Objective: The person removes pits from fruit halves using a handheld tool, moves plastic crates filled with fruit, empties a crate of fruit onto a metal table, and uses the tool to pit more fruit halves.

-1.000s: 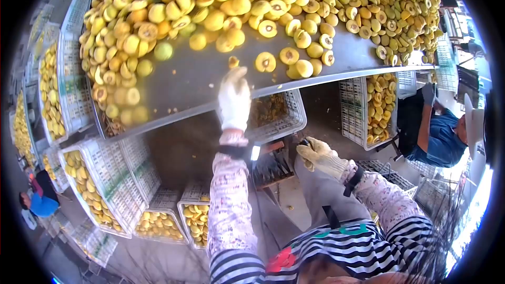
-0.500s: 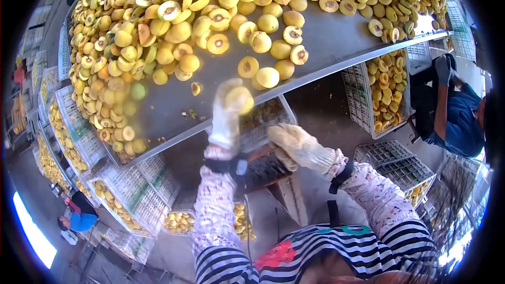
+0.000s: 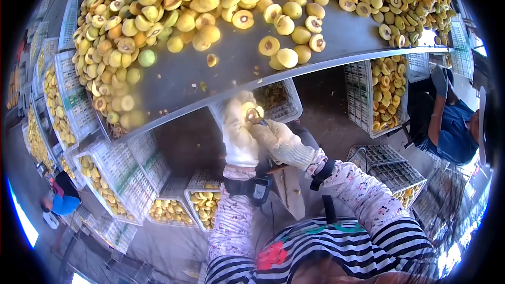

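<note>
Fruit (image 3: 251, 108): just off table (image 3: 179, 73) near edge, cupped in left hand (image 3: 239, 135); best steadied without crushing. Right hand (image 3: 286, 144), same edge: closed on small tool (image 3: 261, 122), mostly hidden; tip best kept shallow, clear of left fingers.

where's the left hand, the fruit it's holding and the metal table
Left hand (image 3: 239, 135): head view, on the gloved back of the hand.
Fruit (image 3: 247, 107): head view, on its yellow skin.
Metal table (image 3: 342, 37): head view, on a bare part of its top.
</note>
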`<action>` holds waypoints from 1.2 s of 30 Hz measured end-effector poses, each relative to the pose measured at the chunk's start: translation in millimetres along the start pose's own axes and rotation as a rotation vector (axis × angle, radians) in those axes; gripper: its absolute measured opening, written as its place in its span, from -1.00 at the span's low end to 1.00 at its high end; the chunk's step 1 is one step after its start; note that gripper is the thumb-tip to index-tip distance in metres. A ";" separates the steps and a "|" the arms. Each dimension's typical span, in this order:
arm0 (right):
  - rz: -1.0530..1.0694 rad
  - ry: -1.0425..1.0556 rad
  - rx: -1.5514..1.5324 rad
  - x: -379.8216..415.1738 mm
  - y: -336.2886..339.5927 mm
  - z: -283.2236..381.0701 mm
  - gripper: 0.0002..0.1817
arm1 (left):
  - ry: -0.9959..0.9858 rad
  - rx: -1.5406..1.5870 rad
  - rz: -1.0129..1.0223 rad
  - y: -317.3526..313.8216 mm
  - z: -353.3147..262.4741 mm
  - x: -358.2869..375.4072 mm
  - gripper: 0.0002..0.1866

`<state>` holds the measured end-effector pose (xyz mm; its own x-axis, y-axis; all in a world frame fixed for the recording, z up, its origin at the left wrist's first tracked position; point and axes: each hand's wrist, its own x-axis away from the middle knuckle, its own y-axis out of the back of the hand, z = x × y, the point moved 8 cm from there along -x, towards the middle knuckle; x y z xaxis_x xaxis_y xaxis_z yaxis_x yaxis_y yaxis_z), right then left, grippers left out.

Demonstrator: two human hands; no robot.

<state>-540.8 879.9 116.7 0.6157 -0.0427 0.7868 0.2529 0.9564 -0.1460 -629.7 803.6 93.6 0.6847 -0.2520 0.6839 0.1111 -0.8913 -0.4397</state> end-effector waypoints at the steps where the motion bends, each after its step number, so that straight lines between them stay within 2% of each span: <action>1: 0.039 -0.005 0.027 1.1 -2.3 1.7 -0.47 | 0.016 0.053 0.023 5.3 1.8 -1.4 -0.67; 2: 0.074 -0.015 0.053 3.1 -2.4 2.4 -0.47 | 0.057 0.056 -0.053 1.6 -4.4 4.3 -0.68; 7: 0.130 -0.040 0.231 3.3 -9.4 6.4 -0.45 | -0.010 -0.007 0.022 -5.3 -25.9 7.8 -0.66; 9: 0.192 -0.214 0.077 11.8 -17.2 0.6 -0.45 | -0.056 -0.003 0.042 -6.8 -31.1 11.1 -0.66; 11: 0.199 -0.207 0.015 16.6 -21.1 -0.8 -0.46 | -0.072 -0.051 0.046 -5.6 -31.6 9.7 -0.66; 16: 0.017 0.171 0.202 15.5 -16.3 15.5 -0.50 | -0.007 -0.209 0.121 -10.4 -36.6 7.4 -0.69; 19: 0.313 -0.191 -0.270 32.1 -28.8 3.8 -0.52 | -0.025 -0.204 0.240 -15.5 -39.1 9.6 -0.70; 22: 0.443 -0.314 -0.420 35.4 -34.6 -4.2 -0.55 | -0.043 -0.288 0.270 -18.9 -45.5 11.8 -0.69; 24: 0.161 0.148 0.067 13.0 -26.7 1.9 -0.56 | 0.026 -0.363 0.295 -19.6 -44.9 11.1 -0.68; 26: 0.098 0.222 0.124 14.2 -28.0 -0.5 -0.55 | 0.086 -0.418 0.370 -20.6 -40.8 10.4 -0.67; 28: 0.263 -0.086 -0.239 32.9 -38.6 9.6 -0.53 | 0.172 -0.418 0.456 -22.8 -36.7 10.1 -0.67; 31: 0.500 -0.373 -0.543 46.9 -48.3 -6.9 -0.50 | 0.283 -0.301 0.532 -23.7 -28.9 10.9 -0.65; 34: 0.704 -0.347 -0.911 47.1 -59.9 -6.8 -0.49 | 0.296 -0.093 0.535 -21.9 -17.3 6.7 -0.64; 36: 0.819 -0.339 -1.098 43.8 -63.1 -6.3 -0.46 | 0.277 0.060 0.405 -19.1 -11.5 5.6 -0.63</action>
<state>-525.0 815.9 156.6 0.7023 0.6287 0.3340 0.4575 -0.0391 -0.8883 -636.3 814.9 112.5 0.4650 -0.6717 0.5767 -0.0778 -0.6799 -0.7292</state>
